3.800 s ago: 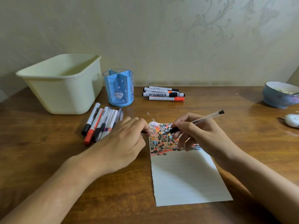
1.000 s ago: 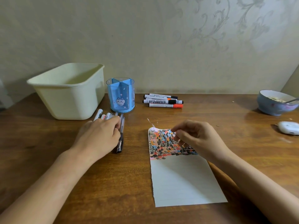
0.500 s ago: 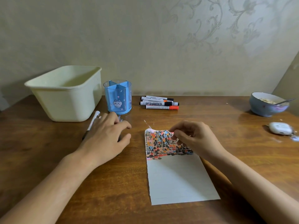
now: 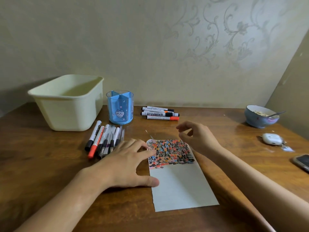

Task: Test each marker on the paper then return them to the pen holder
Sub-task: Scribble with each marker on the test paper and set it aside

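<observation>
Both hands hold nothing: the left hand [image 4: 127,162] lies flat with fingers spread on the paper's [image 4: 180,185] left edge, and the right hand [image 4: 199,137] hovers loosely curled above its far right corner. Markers [image 4: 104,139] lie left of the paper, near the blue pen holder [image 4: 120,107]; four more markers [image 4: 160,113] lie right of it.

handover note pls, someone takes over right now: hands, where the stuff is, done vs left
Left hand: open, fingers flat on the left edge of the paper, holding nothing.
Right hand: loosely curled above the paper's top right corner, empty.
Pen holder: upright behind the paper, no markers showing in it.
Left pile of markers and pens lies in front of the holder; four whiteboard markers lie to its right.
Done: top of the paper is dense with test marks.
Left: any untested markers, then put all in the holder.
</observation>
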Action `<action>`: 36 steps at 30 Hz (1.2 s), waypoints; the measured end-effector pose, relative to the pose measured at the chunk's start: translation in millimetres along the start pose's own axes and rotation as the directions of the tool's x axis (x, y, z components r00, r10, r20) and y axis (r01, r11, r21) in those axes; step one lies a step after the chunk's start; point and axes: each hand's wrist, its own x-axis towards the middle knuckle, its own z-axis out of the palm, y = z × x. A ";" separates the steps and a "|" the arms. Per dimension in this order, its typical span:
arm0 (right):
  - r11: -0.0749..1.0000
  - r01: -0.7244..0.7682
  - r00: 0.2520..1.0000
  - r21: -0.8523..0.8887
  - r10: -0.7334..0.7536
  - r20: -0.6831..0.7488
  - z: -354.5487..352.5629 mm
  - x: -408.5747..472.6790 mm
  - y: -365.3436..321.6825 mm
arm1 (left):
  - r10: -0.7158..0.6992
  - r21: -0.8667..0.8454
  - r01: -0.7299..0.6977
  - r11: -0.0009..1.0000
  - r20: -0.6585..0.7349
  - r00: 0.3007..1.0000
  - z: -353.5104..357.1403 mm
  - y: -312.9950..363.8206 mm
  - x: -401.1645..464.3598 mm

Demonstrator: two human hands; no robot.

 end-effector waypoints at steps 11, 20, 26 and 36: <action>0.884 0.116 0.992 -0.453 -0.129 0.002 30.1 90.5 -13.8 | -0.035 -0.059 0.036 0.998 0.026 0.999 -1.8 -2.8 -1.2; 0.898 0.045 0.998 -0.437 -0.056 -0.012 48.3 109.1 -11.0 | -0.030 -0.052 0.031 0.998 0.019 0.999 -2.5 -3.8 -0.6; 0.891 0.067 0.993 -0.449 -0.105 -0.060 49.3 100.1 -8.0 | -0.032 -0.058 0.034 0.998 0.030 0.999 -3.3 -3.4 -0.6; 0.985 0.049 0.999 -0.167 -0.050 -0.004 6.3 45.1 1.6 | -0.043 -0.069 0.048 0.997 0.061 0.997 -6.2 -2.9 -0.8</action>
